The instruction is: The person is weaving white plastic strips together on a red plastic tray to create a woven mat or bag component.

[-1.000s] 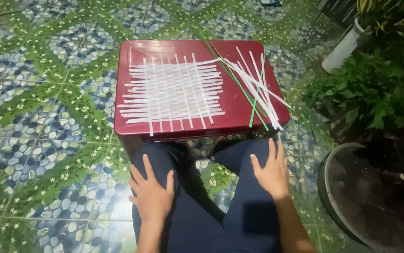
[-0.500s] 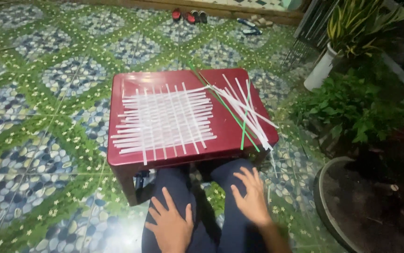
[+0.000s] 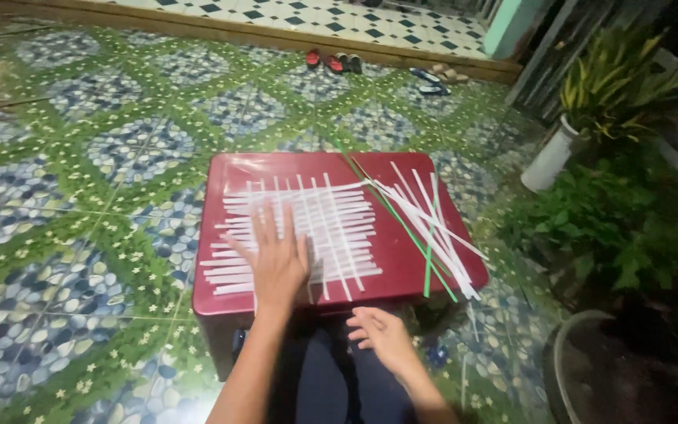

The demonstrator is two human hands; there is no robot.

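Observation:
A dark red plastic table [image 3: 402,271] stands on the tiled floor in front of my knees. On its top lies a flat mat of woven white strips [image 3: 331,212]. My left hand [image 3: 278,263] rests palm down with spread fingers on the near left part of that mat. A loose bundle of white and green strips [image 3: 429,228] lies slanted across the table's right side. Below the table's front edge my right hand [image 3: 382,334] hovers over my lap with its fingers loosely curled, holding nothing.
Green and blue patterned floor tiles [image 3: 80,204] surround the table. Potted plants [image 3: 614,86] and leafy bushes [image 3: 590,220] stand at the right, with a round dark pot [image 3: 630,377] near my right knee. Several sandals [image 3: 331,61] lie by the far step.
My left hand has lifted off my thigh and now lies flat on the woven mat. My right hand has risen slightly from my leg. The view has tilted up.

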